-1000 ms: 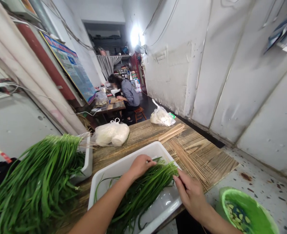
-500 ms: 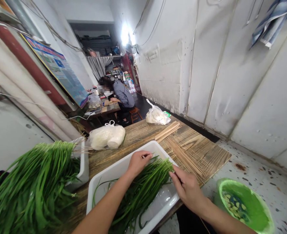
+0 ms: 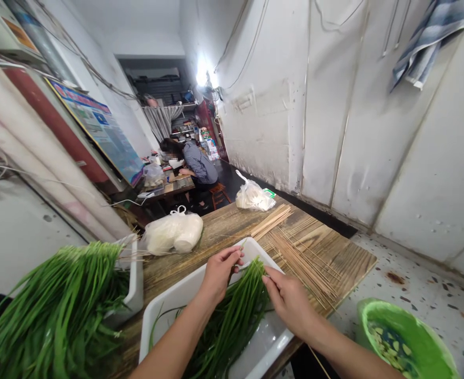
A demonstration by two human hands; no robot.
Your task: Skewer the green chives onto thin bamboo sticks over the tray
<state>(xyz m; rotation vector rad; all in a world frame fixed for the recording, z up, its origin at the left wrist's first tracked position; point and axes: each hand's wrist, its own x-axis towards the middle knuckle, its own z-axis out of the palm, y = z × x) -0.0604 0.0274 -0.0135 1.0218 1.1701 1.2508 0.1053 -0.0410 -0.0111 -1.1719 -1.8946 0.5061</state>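
Note:
A bunch of green chives (image 3: 232,321) lies in a white rectangular tub (image 3: 169,305) on the wooden table. My left hand (image 3: 218,271) rests on the cut ends of the bunch, fingers pinched round a few stalks. My right hand (image 3: 285,297) touches the right side of the same ends, fingers curled against the stalks. Loose bamboo skewers (image 3: 303,252) lie fanned on the table just right of the tub.
A big heap of chives (image 3: 54,316) fills another white tub at left. Two white plastic bags (image 3: 174,231) (image 3: 251,197) sit at the table's far end. A green bucket (image 3: 401,342) stands on the floor at right. A person sits at a far table (image 3: 194,163).
Both hands have moved closer together at the cut ends of the chives, the right hand shifting left. The bunch looks more gathered. The camera tilted slightly.

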